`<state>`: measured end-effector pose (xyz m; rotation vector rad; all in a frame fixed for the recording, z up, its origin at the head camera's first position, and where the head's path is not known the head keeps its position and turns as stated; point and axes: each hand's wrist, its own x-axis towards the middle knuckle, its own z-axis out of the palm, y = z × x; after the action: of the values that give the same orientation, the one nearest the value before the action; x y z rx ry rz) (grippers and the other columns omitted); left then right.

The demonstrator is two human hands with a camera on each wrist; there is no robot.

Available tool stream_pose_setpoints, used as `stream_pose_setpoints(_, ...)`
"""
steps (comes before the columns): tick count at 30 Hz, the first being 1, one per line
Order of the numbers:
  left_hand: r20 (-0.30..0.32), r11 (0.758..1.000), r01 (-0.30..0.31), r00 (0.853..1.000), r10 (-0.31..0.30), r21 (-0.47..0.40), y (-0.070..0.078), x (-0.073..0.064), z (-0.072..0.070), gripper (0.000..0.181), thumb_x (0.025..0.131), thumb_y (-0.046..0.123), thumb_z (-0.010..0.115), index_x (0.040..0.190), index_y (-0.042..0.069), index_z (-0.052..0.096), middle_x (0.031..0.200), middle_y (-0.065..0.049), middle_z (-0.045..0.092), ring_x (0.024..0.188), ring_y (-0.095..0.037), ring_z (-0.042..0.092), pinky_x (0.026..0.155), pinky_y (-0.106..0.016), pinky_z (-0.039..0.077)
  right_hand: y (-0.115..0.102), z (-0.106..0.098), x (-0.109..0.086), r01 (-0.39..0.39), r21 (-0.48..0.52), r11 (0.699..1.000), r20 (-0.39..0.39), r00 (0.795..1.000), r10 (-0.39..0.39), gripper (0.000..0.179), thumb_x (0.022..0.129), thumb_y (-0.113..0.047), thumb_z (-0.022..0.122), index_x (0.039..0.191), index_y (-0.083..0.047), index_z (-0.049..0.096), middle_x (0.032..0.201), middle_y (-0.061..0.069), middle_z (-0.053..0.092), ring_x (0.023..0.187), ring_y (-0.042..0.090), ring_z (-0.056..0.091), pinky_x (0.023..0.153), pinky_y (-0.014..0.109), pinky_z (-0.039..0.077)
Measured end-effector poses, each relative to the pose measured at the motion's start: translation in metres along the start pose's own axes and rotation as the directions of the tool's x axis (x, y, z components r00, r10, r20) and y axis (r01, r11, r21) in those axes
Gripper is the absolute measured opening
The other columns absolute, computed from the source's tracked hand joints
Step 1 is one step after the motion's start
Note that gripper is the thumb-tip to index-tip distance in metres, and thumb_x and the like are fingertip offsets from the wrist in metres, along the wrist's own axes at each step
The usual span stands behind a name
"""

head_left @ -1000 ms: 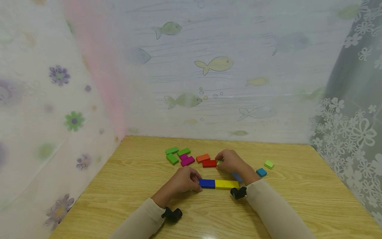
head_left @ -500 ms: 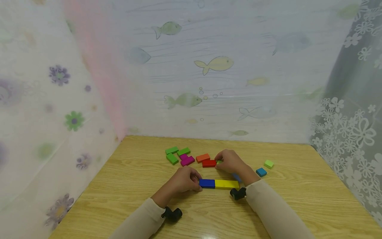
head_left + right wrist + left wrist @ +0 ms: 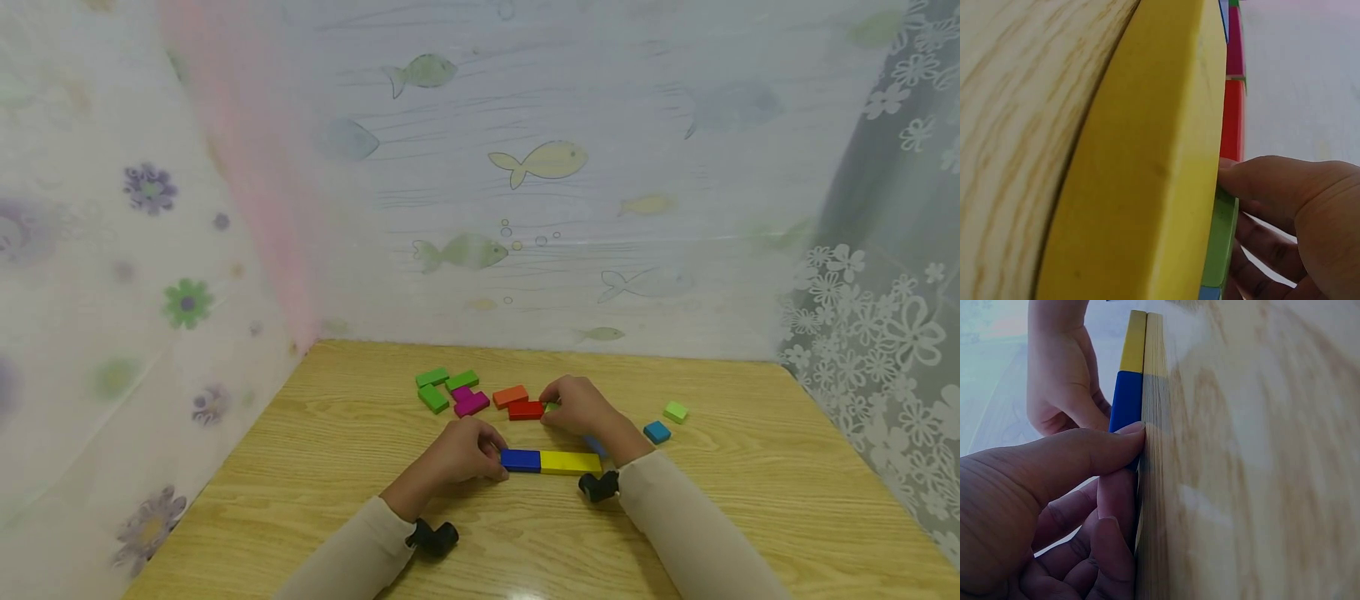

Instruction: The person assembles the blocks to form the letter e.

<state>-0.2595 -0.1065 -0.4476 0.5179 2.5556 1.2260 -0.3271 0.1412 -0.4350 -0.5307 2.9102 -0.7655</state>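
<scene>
My left hand pinches the left end of a dark blue block between thumb and fingers. End to end with the blue block lies a longer yellow block, both flat on the table. Beyond that pair, my right hand holds a green block, with the thumb on its near end in the right wrist view. Most of this green block is hidden by the hand in the head view. A red block lies just left of the right fingertips.
An orange block touches the red one. Farther left lie magenta blocks and several green blocks. A blue piece shows under the right wrist. To the right sit a small blue block and a lime block.
</scene>
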Motion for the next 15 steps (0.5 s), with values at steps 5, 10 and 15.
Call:
stream_pose_setpoints(5,0.000,1.000,-0.003,1.000,0.003,0.000,-0.001,0.000,0.000,0.030,0.075,0.017,0.094,0.101,0.014,0.079,0.079,0.001,0.071,0.071,-0.016,0.064,0.063,-0.032,0.053,0.001,-0.004,-0.002,0.008,-0.001,1.000,0.014,1.000,-0.008,0.035,0.088,-0.020,0.082,0.121,-0.008,0.076,0.118,0.007,0.074,0.110,0.026,0.068,0.096,0.045,0.056)
stream_pose_setpoints(10,-0.002,1.000,-0.004,1.000,0.004,-0.001,-0.001,0.000,0.000,0.030,0.074,0.017,0.094,0.100,0.014,0.079,0.079,0.001,0.071,0.072,-0.016,0.064,0.063,-0.032,0.053,0.002,-0.014,-0.006,0.011,0.025,1.000,0.016,1.000,-0.012,0.039,0.091,-0.021,0.079,0.127,-0.007,0.073,0.122,0.009,0.073,0.113,0.028,0.066,0.095,0.046,0.056)
stream_pose_setpoints(15,-0.004,1.000,-0.012,1.000,0.012,-0.006,0.000,-0.001,0.000,0.031,0.074,0.015,0.094,0.101,0.013,0.079,0.079,0.001,0.071,0.073,-0.016,0.064,0.064,-0.032,0.053,0.007,-0.023,-0.015,0.011,0.059,0.998,-0.005,1.000,-0.011,0.037,0.093,-0.022,0.076,0.126,-0.007,0.072,0.123,0.010,0.071,0.112,0.030,0.066,0.093,0.046,0.057)
